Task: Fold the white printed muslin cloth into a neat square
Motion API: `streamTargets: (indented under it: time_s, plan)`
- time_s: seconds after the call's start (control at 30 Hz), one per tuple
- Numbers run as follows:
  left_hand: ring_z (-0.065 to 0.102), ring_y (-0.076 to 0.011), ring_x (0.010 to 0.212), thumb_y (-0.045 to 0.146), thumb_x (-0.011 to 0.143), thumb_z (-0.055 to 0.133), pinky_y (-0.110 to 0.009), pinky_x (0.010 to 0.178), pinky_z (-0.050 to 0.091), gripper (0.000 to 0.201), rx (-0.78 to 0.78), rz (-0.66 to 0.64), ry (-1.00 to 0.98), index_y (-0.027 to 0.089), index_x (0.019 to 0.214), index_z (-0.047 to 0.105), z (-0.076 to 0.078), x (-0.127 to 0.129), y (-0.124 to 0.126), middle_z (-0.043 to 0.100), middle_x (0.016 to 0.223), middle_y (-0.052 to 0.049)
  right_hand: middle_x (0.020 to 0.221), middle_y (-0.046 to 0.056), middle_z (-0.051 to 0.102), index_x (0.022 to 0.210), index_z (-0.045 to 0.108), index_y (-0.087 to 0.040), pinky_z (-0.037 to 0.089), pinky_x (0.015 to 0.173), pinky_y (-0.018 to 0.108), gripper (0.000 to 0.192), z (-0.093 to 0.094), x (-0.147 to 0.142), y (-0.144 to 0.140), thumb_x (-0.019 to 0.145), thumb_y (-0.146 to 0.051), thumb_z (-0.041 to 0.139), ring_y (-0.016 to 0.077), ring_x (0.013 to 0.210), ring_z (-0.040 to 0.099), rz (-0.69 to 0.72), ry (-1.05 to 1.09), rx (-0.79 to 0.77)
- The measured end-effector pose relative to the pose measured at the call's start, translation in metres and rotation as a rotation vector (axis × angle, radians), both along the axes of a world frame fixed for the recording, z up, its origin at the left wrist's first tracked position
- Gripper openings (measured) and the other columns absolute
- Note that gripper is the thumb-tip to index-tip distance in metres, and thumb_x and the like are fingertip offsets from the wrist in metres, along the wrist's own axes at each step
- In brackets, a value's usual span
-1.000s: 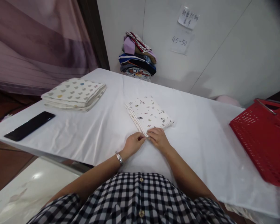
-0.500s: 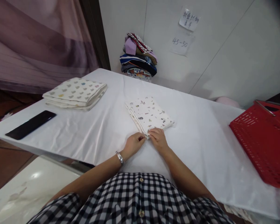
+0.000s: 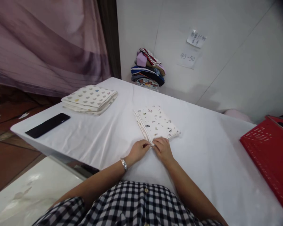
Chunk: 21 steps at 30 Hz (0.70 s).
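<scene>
A folded white cloth with small printed figures lies on the white-covered table in front of me. Its nearest corner is between my two hands. My left hand, with a silver bracelet at the wrist, pinches the edge of that corner with thumb and forefinger. On the other side, my right hand has its fingers bent over the same corner, pressing and gripping the layers. The fingertips of both hands almost meet there.
Another folded cloth with grey prints lies at the back left, with a black phone in front of it. A red plastic basket stands at the right. Folded fabrics are piled by the wall behind the table.
The view has shifted, so everything appears lower and mostly further right. Both hands stay at the near corner of the cloth, with little visible movement against it.
</scene>
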State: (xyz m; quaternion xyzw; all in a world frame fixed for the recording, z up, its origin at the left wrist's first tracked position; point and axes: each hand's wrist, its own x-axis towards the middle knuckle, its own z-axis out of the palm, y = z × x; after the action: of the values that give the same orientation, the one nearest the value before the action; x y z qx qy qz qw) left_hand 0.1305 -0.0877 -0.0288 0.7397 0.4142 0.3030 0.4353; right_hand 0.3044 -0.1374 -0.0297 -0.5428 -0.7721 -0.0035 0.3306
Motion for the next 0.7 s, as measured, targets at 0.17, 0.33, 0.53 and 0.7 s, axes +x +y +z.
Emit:
streamTargets:
  time_s: [0.17,0.33,0.53,0.7]
  plan:
    - [0.053,-0.0107,0.056,0.031,0.078,0.053,-0.023,0.056,0.044,0.018,-0.217,0.093,-0.126,0.017,0.074,0.064,0.006,-0.001,0.012,0.060,0.062,0.002,0.097,0.005,0.065,0.101,0.065,-0.023,0.038,0.086,0.038,0.017,-0.003,0.000,0.001,0.090,-0.026,0.052,0.0192,0.096,0.055,-0.015,0.079,0.074]
    - [0.048,-0.0092,0.048,0.031,0.077,0.054,-0.021,0.046,0.038,0.018,-0.387,0.133,-0.140,0.015,0.077,0.062,0.015,-0.002,0.025,0.052,0.053,0.004,0.095,0.005,0.066,0.100,0.065,-0.022,0.037,0.085,0.038,0.016,-0.002,-0.001,0.001,0.090,-0.023,0.052,0.0193,0.095,0.055,0.039,0.015,0.088]
    - [0.049,-0.0098,0.049,0.036,0.077,0.057,-0.022,0.047,0.039,0.022,-0.394,0.191,-0.147,0.015,0.078,0.062,0.018,0.000,0.045,0.055,0.056,0.003,0.095,0.004,0.066,0.099,0.065,-0.022,0.037,0.083,0.037,0.017,-0.004,-0.004,0.002,0.091,-0.024,0.051,0.0190,0.093,0.055,0.048,0.015,0.085]
    - [0.049,-0.0113,0.048,0.044,0.077,0.057,-0.024,0.048,0.038,0.028,-0.379,0.253,-0.108,0.017,0.071,0.057,0.019,0.006,0.058,0.051,0.052,0.004,0.100,0.006,0.065,0.105,0.064,-0.020,0.037,0.085,0.037,0.020,-0.005,-0.005,0.002,0.091,-0.025,0.051,0.0201,0.098,0.054,0.044,0.005,0.088]
